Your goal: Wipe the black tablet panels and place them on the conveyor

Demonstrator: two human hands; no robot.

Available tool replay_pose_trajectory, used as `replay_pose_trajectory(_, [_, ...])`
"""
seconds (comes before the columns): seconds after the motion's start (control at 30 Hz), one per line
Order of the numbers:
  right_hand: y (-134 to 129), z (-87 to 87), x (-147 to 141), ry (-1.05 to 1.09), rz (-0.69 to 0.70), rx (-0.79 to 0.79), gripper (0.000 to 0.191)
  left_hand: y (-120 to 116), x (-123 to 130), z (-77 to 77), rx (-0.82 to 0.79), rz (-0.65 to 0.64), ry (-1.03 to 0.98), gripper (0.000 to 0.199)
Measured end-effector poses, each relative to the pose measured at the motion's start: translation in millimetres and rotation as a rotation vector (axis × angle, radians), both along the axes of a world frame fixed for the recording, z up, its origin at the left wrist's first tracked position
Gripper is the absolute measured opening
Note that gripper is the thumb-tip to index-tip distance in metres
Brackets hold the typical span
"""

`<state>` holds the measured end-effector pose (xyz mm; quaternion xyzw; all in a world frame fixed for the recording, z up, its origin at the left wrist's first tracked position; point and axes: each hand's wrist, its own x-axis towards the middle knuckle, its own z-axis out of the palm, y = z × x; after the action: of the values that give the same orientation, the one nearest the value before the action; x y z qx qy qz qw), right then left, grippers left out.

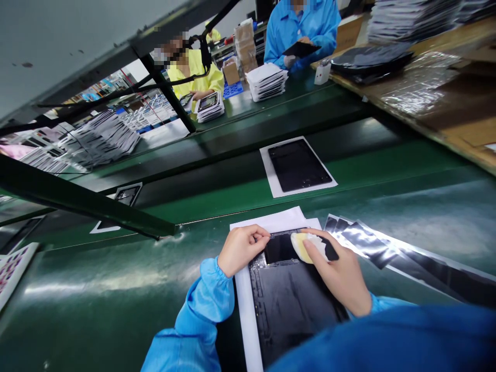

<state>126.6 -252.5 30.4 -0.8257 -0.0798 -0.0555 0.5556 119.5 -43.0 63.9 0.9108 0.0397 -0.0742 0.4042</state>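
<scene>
A black tablet-like panel (290,305) lies on white paper (245,315) on the green bench, directly in front of me. My left hand (242,248) is closed at the panel's top left corner, thumb and forefinger pinched together; what is between them, if anything, is too small to name. In my right hand (341,268) is a white and pale yellow wad (306,247), pressed against the dark upper part of the panel. My right sleeve hides the panel's lower right part.
Beyond the bench edge, another black panel (298,164) lies on white paper. Dark film strips (368,243) lie at right. A green metal post (96,199) slants across the left. Two people work across the line, near paper stacks (266,81).
</scene>
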Motion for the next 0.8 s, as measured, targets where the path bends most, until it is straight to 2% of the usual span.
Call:
replay_pose_trajectory(0.33, [0.4,0.9,-1.4,0.013,0.011,-0.024,0.027,0.3,-1.2,-2.3,-0.002,-0.002,0.002,0.018])
replay_pose_trajectory(0.8, [-1.2,-2.0,-1.7,0.003,0.032,-0.059,0.027,-1.5,-1.0,2.3,0.021,-0.003,0.002,0.017])
